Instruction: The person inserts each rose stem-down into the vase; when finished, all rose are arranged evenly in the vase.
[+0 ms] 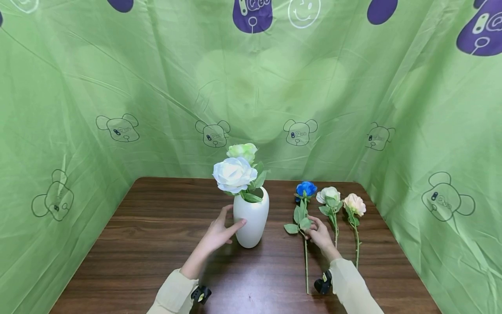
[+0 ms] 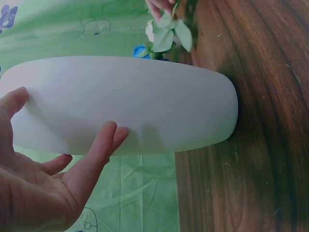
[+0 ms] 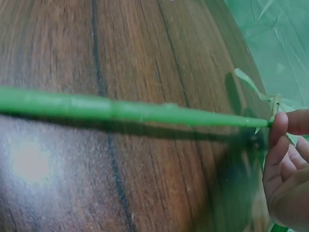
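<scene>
A white vase [image 1: 252,220] stands upright on the table, holding a pale blue-white rose [image 1: 234,174] and a light green flower [image 1: 243,151]. My left hand [image 1: 217,233] is at the vase's left side, its spread fingers touching the wall; the left wrist view shows fingertips [image 2: 109,130] against the smooth white surface. To the right of the vase, my right hand [image 1: 320,237] pinches the stem of a blue rose [image 1: 306,189] near its leaves. In the right wrist view thumb and finger meet on the green stem [image 3: 111,110], whose shadow falls on the wood.
A white rose [image 1: 329,195] and a pale pink rose [image 1: 354,204] lie to the right of the blue one, stems toward me. The dark wooden table [image 1: 157,226] is enclosed by a green printed curtain [image 1: 168,104] behind and at both sides.
</scene>
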`<action>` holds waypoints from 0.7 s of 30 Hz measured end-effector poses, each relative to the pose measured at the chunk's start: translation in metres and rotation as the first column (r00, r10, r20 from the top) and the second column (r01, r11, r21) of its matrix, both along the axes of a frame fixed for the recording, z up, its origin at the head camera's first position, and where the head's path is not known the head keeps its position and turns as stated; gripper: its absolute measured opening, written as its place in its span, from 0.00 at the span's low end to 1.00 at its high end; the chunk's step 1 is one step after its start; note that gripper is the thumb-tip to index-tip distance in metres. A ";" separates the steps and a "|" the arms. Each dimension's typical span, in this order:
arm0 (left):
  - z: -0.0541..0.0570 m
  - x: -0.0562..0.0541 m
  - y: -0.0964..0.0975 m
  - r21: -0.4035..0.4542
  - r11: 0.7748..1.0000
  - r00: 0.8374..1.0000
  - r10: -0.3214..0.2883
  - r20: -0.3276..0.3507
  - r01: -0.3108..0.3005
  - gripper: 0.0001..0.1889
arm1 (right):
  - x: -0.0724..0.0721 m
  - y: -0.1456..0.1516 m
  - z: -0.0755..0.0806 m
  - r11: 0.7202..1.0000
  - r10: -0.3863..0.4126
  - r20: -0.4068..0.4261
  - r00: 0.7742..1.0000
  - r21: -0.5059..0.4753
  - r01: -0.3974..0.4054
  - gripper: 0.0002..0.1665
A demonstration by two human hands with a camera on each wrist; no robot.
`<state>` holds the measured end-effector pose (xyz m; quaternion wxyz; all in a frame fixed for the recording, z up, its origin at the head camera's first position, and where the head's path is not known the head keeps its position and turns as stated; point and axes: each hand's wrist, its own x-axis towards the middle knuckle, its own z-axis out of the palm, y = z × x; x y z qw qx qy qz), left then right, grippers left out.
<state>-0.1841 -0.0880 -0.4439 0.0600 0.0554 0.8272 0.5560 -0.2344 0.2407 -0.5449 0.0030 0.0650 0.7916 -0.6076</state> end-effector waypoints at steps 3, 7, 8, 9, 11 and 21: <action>0.000 0.000 0.000 0.002 1.000 1.000 0.000 -0.001 0.000 0.36 | 0.001 -0.003 0.002 1.000 0.014 -0.053 0.999 -0.015 -0.015 0.30; -0.001 -0.001 0.000 0.006 1.000 1.000 -0.002 0.001 0.002 0.36 | -0.003 -0.002 -0.004 0.999 0.038 -0.105 0.994 -0.033 -0.042 0.31; -0.001 -0.001 0.000 0.007 1.000 1.000 -0.004 0.001 0.004 0.36 | -0.004 -0.001 -0.006 0.997 0.054 -0.123 0.991 -0.043 -0.059 0.31; -0.001 -0.001 0.000 0.007 1.000 1.000 -0.005 0.001 0.005 0.36 | -0.004 -0.001 -0.005 0.996 0.065 -0.140 0.988 -0.048 -0.072 0.31; -0.001 -0.001 0.000 0.008 1.000 1.000 -0.006 0.001 0.006 0.37 | -0.004 -0.003 0.000 0.995 0.069 -0.145 0.987 -0.058 -0.078 0.31; -0.001 0.000 0.000 0.007 1.000 1.000 -0.004 0.004 0.004 0.36 | 0.001 -0.018 0.043 0.986 0.116 -0.180 0.977 -0.098 -0.135 0.31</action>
